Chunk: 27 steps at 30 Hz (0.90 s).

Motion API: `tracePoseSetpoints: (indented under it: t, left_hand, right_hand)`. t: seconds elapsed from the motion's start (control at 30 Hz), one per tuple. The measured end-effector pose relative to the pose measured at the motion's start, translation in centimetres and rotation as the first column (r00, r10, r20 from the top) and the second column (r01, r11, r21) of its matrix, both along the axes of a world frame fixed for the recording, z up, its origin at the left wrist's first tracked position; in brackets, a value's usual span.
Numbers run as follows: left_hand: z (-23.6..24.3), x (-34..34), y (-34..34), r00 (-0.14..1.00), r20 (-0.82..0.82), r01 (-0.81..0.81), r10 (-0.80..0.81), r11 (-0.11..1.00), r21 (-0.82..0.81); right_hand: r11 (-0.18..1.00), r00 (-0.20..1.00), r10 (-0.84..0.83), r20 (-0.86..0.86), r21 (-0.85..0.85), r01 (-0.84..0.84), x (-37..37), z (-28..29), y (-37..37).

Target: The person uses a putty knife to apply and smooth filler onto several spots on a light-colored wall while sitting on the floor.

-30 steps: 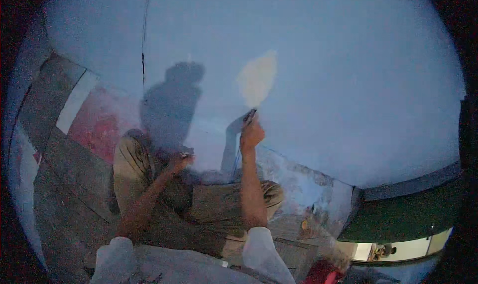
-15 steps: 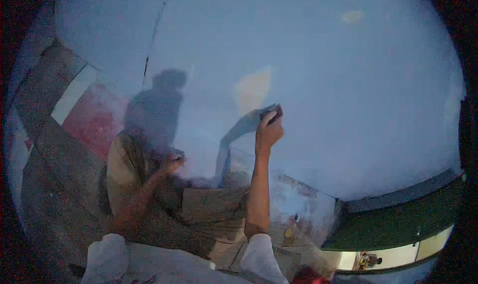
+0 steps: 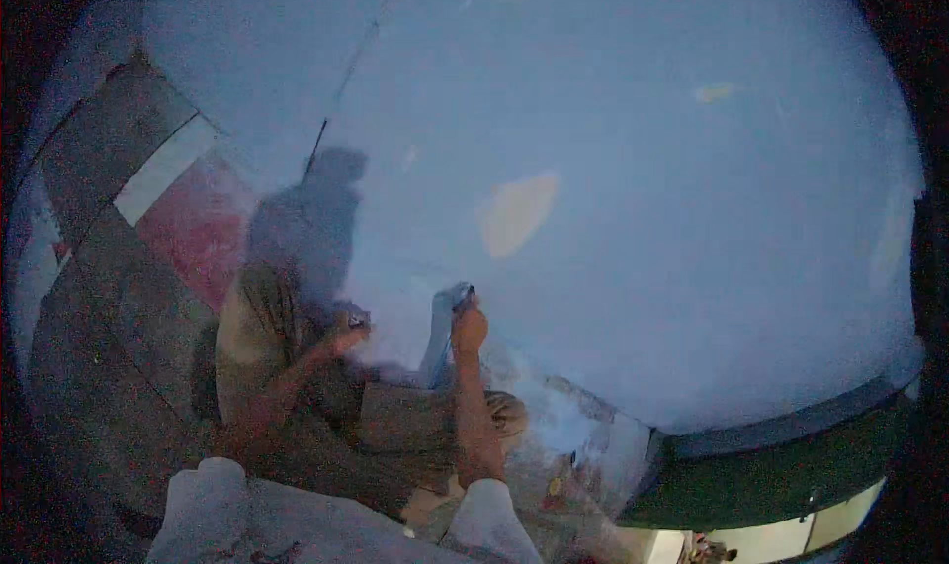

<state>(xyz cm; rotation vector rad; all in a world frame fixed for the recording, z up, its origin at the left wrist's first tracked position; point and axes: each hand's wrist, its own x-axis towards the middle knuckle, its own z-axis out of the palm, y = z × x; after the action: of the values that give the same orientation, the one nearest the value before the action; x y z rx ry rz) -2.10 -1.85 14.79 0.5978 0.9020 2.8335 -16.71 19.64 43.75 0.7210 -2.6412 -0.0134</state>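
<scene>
A pale blue wall (image 3: 672, 218) rises in front of me. My right hand (image 3: 470, 332), arm stretched forward, is closed round a small dark flat piece (image 3: 467, 293) at the lower part of the wall; its kind is too dim to make out. Close above my lap, my left hand (image 3: 346, 337) is closed round a small dark object (image 3: 359, 321) that I cannot identify. A cream patch (image 3: 518, 214) shows on the wall up and right of my right hand. Shadows of my body and right arm fall across the wall.
A thin crack (image 3: 348, 75) runs down the wall. To the left is a red panel (image 3: 198, 228) with a white border (image 3: 163, 169). A dark green strip (image 3: 761, 475) lies at lower right. Between it and my knee (image 3: 509, 414), the floor (image 3: 593, 445) carries small blurred items.
My right hand has moved down and left along the wall with the dark piece. My left hand stays nearly in place. The whole view has shifted slightly.
</scene>
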Motion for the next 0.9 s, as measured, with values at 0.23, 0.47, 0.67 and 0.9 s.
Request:
tracePoseSetpoints:
  t: [0.23, 0.47, 0.67, 0.9]
  left_hand:
    - [-0.9, 4.1, -2.0, 0.969, 0.16, -0.155, 0.191, 0.964, -0.215]
    - [0.2, 2.8, 1.0, 0.98, 0.13, -0.124, 0.15, 0.974, -0.19]
    - [1.0, 2.4, 1.1, 0.98, 0.124, -0.129, 0.154, 0.973, -0.193]
    - [-0.3, 2.5, 0.7, 0.978, 0.118, -0.155, 0.174, 0.976, -0.155]
  right_hand:
    - [0.897, 0.966, -0.064, -0.252, -0.439, -0.056, 1.1, 14.7, -7.1]
    - [0.934, 0.95, -0.062, -0.305, -0.355, -0.052, -0.9, 16.7, -7.1]
    - [0.971, 0.995, -0.033, -0.096, -0.237, 0.01, -0.2, 4.9, -3.6]
    - [0.986, 0.991, -0.122, -0.054, -0.117, 0.116, 3.2, 4.9, -1.8]
